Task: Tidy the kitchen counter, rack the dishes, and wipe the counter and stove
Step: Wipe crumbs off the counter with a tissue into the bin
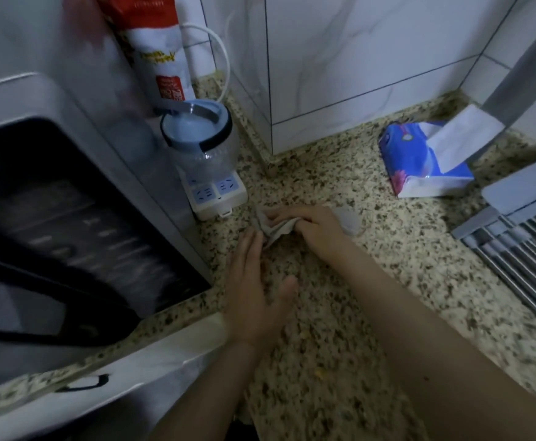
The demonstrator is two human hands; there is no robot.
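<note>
Right hand (311,226) around cloth (276,229) (crumpled); left hand (257,281) flat, open.

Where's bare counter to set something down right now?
Bare counter lies between the tiled corner and the tissue pack, and in front, between the right forearm and the drying rack. Crowded at left: jar on power strip, against the appliance; both hands work the cloth.

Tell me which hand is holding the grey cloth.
The right hand grips the crumpled grey cloth on the speckled counter; the left hand lies open and flat beside it.
</note>
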